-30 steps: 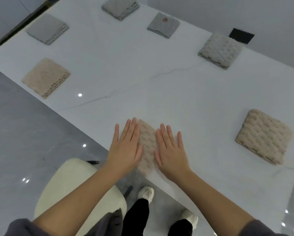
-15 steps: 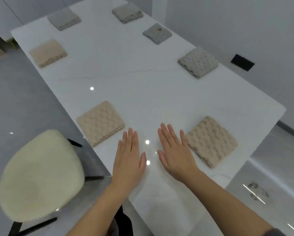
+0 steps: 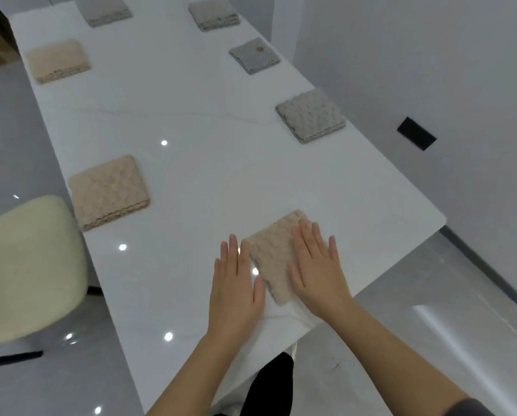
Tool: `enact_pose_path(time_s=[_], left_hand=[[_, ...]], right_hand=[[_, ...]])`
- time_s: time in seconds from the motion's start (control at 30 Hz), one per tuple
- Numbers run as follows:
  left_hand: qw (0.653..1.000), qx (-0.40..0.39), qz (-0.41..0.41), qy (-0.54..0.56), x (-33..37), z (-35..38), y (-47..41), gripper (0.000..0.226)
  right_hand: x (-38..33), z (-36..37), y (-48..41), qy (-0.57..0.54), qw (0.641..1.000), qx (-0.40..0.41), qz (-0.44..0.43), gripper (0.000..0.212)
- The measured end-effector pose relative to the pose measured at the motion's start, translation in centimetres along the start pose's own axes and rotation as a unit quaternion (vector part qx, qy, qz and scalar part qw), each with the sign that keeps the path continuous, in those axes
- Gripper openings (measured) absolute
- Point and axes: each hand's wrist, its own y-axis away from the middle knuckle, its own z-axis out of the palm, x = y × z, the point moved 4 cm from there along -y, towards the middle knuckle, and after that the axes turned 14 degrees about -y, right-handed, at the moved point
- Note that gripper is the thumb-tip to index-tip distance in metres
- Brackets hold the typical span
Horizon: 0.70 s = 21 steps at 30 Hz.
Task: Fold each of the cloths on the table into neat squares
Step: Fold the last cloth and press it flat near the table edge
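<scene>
A beige knitted cloth (image 3: 273, 253), folded into a square, lies near the right front corner of the white table (image 3: 191, 151). My right hand (image 3: 317, 271) lies flat on its right half, fingers straight. My left hand (image 3: 236, 283) is flat on the table just left of the cloth, its fingertips at the cloth's left edge. Another beige folded cloth (image 3: 108, 192) sits by the table's left edge.
More folded squares lie farther back: a grey-beige one (image 3: 311, 115) and a grey one (image 3: 254, 55) along the right side, a peach one (image 3: 57, 60) at the left, two at the far end. A cream chair (image 3: 26, 265) stands left of the table. A wall is at the right.
The view has swung right. Both hands moved from the bare table onto the right front cloth; the right hand now covers it. One second ago they pressed the left front cloth.
</scene>
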Motion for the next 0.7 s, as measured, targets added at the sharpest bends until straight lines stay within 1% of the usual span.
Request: enact_pose_path(time_s=[0.2, 0.33, 0.43, 0.6, 0.7], left_hand=[[0.997, 0.013, -0.081, -0.004, 3.6, 1.3, -2.6, 0.066], [0.992, 0.009, -0.129, -0.007, 4.6, 1.8, -2.8, 0.067], [0.987, 0.015, -0.158, 0.003, 4.8, 2.6, -2.6, 0.066], [0.986, 0.033, -0.163, 0.007, 5.1, 4.0, -1.9, 0.067], [0.986, 0.047, -0.160, -0.007, 5.2, 3.9, -1.9, 0.068]], right_hand=[[4.9, -2.9, -0.9, -0.011, 0.998, -0.059, -0.029, 0.068], [5.9, -3.1, -2.0, -0.040, 0.989, -0.114, -0.082, 0.067], [6.3, -2.8, -3.1, -0.054, 0.983, -0.136, -0.107, 0.067], [7.3, -2.2, -4.4, -0.098, 0.974, -0.154, -0.132, 0.062], [7.6, -2.0, -4.7, -0.097, 0.974, -0.143, -0.144, 0.062]])
